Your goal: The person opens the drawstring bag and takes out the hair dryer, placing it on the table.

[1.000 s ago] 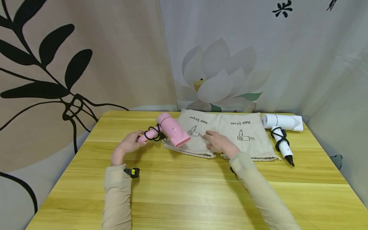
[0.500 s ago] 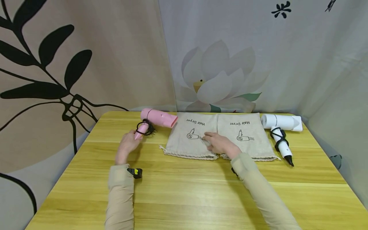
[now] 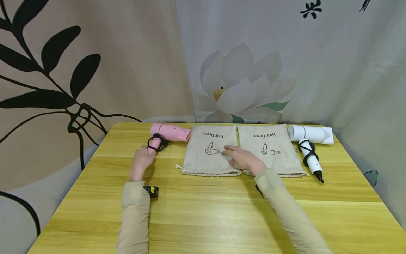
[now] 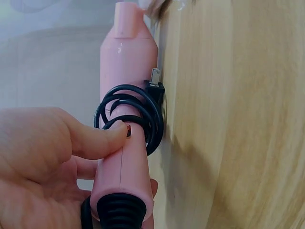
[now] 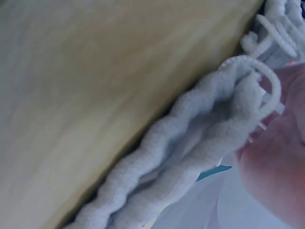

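Note:
In the head view my left hand grips the handle of a pink hair dryer at the table's back left. The left wrist view shows the thumb pressed along the handle. A black cord is coiled round the handle, its plug sticking out. My right hand rests on a beige drawstring bag printed "Hair Dryer", fingers reaching left across it. The bag's gathered drawstring mouth gapes slightly in the right wrist view, where my fingertips are out of sight.
A second matching bag lies flat to the right. Beyond it, a white hair dryer with a black cord rests at the back right. A patterned curtain hangs behind the wooden table.
The pink hair dryer has moved left, off the bag, and turned so its barrel lies more sideways. The left bag has shifted slightly left and lies straighter. My right hand has hardly moved.

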Tool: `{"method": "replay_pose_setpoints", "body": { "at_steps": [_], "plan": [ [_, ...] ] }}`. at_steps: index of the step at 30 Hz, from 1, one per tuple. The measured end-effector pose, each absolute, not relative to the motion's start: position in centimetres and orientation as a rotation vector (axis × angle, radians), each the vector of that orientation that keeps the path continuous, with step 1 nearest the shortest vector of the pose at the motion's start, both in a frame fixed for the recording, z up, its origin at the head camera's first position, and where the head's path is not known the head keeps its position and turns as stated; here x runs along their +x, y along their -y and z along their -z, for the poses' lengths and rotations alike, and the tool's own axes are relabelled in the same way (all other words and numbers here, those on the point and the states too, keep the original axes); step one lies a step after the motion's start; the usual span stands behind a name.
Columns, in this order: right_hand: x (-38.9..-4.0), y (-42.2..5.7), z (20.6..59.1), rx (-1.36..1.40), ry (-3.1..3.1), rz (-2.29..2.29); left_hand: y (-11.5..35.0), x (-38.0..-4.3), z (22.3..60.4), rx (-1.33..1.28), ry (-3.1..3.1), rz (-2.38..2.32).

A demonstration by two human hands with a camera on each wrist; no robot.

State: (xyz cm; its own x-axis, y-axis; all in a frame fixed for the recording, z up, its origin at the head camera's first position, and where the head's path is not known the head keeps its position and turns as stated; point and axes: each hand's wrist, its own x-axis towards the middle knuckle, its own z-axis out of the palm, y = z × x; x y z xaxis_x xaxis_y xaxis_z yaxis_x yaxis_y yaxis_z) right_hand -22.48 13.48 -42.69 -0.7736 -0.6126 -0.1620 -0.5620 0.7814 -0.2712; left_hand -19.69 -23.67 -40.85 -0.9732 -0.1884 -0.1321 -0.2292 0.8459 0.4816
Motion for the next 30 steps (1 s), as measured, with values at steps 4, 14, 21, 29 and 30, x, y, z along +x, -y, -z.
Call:
{"method": "replay_pose_setpoints", "body": {
  "at_steps": [4,14,21,29,30],
  "plan": [
    [-22.5,-13.5,42.7,-0.92,-2.729,0.317,23.5,-19.6,40.9,-0.355,-2.942,-0.774],
    [-22.5,-13.8,42.8,-0.889,-2.749,0.367,22.5,-19.5,40.6,-0.442,-2.954,-0.721],
    [-22.5,-14.5,42.7,-0.841,-2.9,0.448,19.5,-19.8,40.5,-0.682,-3.111,-0.536],
    [-22.7,-15.6,41.8,-0.643,-3.187,0.654,14.1,-21.0,40.4,-0.432,-3.432,-0.71],
    [-22.7,-15.8,41.6,-0.611,-3.214,0.683,13.4,-21.2,40.5,-0.367,-3.44,-0.744]
  ]
}}
